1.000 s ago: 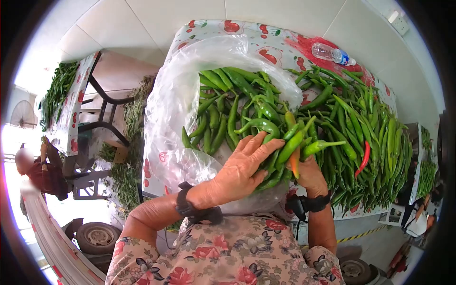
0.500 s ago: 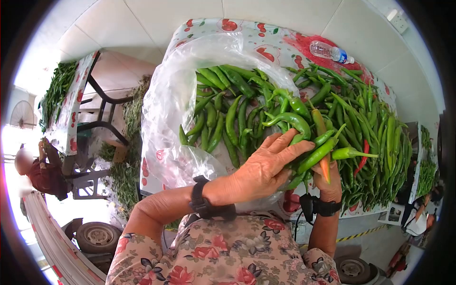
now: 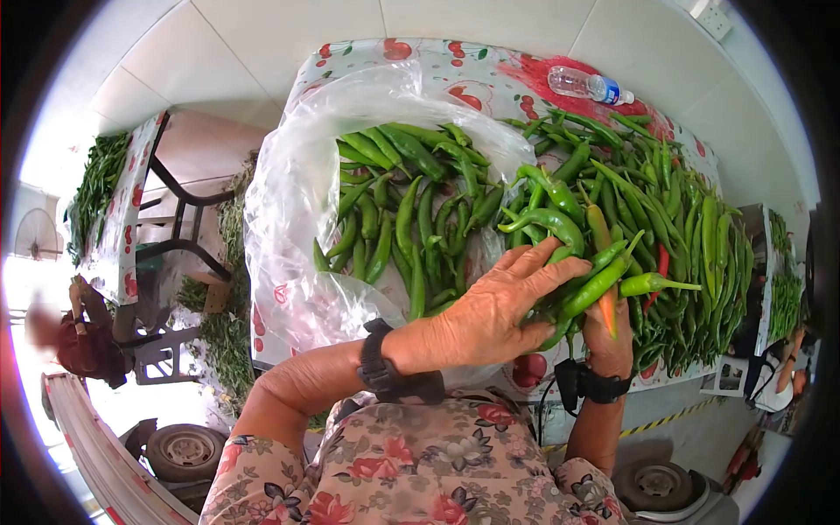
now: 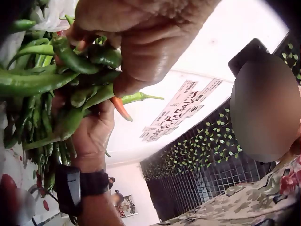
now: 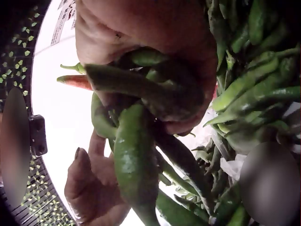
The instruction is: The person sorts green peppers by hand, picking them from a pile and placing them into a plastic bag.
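Note:
A bunch of green peppers (image 3: pixel 595 284) with one orange-red pepper (image 3: pixel 607 311) is held between both hands, above the table's edge. My left hand (image 3: pixel 494 311) grips its left side, fingers over the top and thumb lower down. Under the bunch's right side, my right hand (image 3: pixel 607 339) holds it from below, partly hidden by peppers. In the left wrist view the left thumb and fingers (image 4: pixel 141 44) close round the peppers, with the right hand (image 4: pixel 94 134) beneath. The right wrist view shows the right hand (image 5: pixel 155 28) curled round several peppers, the left hand (image 5: pixel 96 188) opposite.
An open clear plastic bag (image 3: pixel 289 201) with green peppers lies left of the bunch. A large pepper pile (image 3: pixel 700 254) covers the table's right side. Behind are a plastic bottle (image 3: pixel 577 84) and red netting (image 3: pixel 534 70). Another person (image 3: pixel 92 341) is at far left.
Both hands have moved right with the bunch, away from the bag and toward the pile. More of the peppers inside the bag shows. The view has shifted slightly.

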